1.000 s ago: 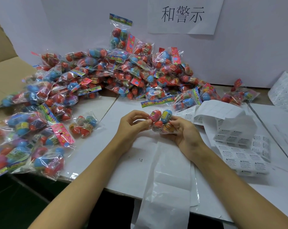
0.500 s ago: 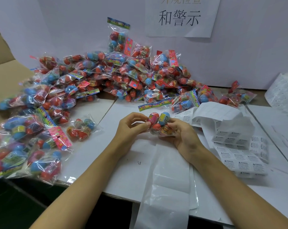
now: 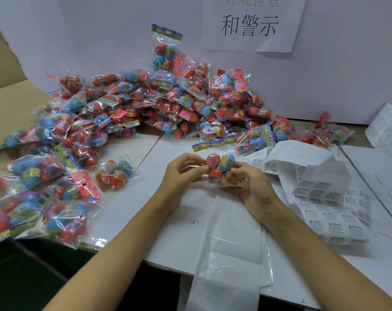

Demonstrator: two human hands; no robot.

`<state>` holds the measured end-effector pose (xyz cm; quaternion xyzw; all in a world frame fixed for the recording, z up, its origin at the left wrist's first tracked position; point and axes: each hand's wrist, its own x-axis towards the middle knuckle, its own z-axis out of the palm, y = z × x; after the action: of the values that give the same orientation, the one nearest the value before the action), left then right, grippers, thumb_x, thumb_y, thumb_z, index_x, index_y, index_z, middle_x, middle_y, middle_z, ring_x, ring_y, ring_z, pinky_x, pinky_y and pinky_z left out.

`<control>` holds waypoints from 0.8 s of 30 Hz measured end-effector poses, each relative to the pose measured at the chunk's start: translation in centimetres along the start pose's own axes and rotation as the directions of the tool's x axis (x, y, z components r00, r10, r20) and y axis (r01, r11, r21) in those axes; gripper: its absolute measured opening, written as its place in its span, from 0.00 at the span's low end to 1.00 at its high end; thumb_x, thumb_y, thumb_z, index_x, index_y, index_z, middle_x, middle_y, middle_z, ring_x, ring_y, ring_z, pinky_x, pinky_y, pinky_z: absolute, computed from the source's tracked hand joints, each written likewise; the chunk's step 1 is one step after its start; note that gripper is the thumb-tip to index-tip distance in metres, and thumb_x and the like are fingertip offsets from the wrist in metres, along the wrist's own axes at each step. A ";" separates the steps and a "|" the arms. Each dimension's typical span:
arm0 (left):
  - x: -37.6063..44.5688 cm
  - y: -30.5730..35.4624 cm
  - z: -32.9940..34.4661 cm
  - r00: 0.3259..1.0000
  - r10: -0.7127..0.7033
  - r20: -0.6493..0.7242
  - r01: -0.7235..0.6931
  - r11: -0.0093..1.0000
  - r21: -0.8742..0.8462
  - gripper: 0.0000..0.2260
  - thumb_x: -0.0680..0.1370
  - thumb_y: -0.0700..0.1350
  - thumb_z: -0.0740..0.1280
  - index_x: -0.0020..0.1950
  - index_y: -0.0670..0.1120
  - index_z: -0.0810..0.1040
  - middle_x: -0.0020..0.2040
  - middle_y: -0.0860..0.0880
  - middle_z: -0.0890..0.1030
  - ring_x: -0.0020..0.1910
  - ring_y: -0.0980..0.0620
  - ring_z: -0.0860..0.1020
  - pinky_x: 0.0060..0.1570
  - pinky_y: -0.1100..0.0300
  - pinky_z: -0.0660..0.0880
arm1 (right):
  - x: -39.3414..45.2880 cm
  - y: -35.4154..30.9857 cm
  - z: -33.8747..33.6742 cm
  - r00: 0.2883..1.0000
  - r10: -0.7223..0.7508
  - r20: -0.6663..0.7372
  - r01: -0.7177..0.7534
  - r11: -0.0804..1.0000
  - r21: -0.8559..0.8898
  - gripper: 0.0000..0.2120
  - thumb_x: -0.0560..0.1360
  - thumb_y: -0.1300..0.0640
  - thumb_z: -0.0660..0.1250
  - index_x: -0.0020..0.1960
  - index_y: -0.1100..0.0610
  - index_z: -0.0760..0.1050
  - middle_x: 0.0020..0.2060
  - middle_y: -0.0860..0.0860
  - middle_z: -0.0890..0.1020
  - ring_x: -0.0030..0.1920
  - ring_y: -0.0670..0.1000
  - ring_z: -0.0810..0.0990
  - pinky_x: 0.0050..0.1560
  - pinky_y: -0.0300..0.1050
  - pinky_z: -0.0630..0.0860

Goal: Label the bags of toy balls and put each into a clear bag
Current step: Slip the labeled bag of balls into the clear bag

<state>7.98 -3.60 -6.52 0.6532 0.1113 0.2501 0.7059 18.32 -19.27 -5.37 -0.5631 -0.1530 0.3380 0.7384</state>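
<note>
White table (image 3: pixel 127 212) against a white wall panel (image 3: pixel 336 70) with a paper sign (image 3: pixel 253 25) in Chinese characters. Cardboard box flap (image 3: pixel 8 102) at far left. Big heap of bagged toy balls (image 3: pixel 168 108) runs from back centre round to the left edge; one loose bag (image 3: pixel 115 172) lies apart, just left of the hands. Sheets of warning labels (image 3: pixel 332 212) on the right, bare backing strip (image 3: pixel 302 153) curling above them. Clear bags (image 3: pixel 231 254) hang over the front edge between the forearms. Held bag of toy balls (image 3: pixel 221 168) is above the table centre: right hand (image 3: pixel 255 189) cups it from below, fingers curled round it; left hand (image 3: pixel 181 173) pinches its left side, thumb and fingertips on the pink ball
</note>
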 end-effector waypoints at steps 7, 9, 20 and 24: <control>0.0 0.1 0.0 1.000 0.023 0.003 -0.023 1.000 0.005 0.05 0.73 0.39 0.75 0.47 0.46 0.83 0.47 0.47 0.85 0.49 0.45 0.84 0.47 0.51 0.83 | 0.0 0.0 0.0 1.000 0.007 -0.014 -0.007 1.000 0.015 0.15 0.78 0.67 0.56 0.54 0.60 0.81 0.48 0.59 0.86 0.50 0.58 0.85 0.43 0.49 0.84; 0.0 0.1 0.0 0.999 0.038 0.002 -0.038 0.999 0.028 0.06 0.75 0.35 0.75 0.48 0.44 0.82 0.46 0.49 0.86 0.48 0.46 0.84 0.45 0.54 0.82 | 0.0 0.0 0.0 1.000 0.003 -0.008 -0.003 1.000 0.020 0.15 0.79 0.67 0.56 0.54 0.60 0.81 0.47 0.58 0.87 0.49 0.57 0.85 0.42 0.49 0.84; -0.1 0.2 0.1 0.999 0.050 -0.007 -0.050 0.997 0.052 0.11 0.69 0.44 0.77 0.50 0.49 0.83 0.47 0.52 0.86 0.47 0.51 0.85 0.48 0.55 0.83 | 0.0 0.0 -0.1 1.000 -0.019 0.001 0.019 1.000 -0.023 0.13 0.81 0.62 0.59 0.56 0.60 0.81 0.51 0.61 0.86 0.49 0.57 0.85 0.50 0.53 0.84; -0.3 0.1 0.2 1.000 0.006 -0.004 -0.006 1.000 -0.015 0.20 0.71 0.42 0.80 0.60 0.51 0.78 0.48 0.48 0.82 0.46 0.51 0.86 0.44 0.55 0.83 | -0.2 0.3 0.1 0.998 -0.054 -0.011 0.053 0.996 -0.073 0.17 0.80 0.48 0.66 0.58 0.61 0.81 0.51 0.60 0.86 0.51 0.59 0.86 0.54 0.55 0.83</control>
<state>7.77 -3.88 -6.42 0.6478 0.1087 0.2543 0.7099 18.03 -19.24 -5.59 -0.5875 -0.1752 0.3086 0.7273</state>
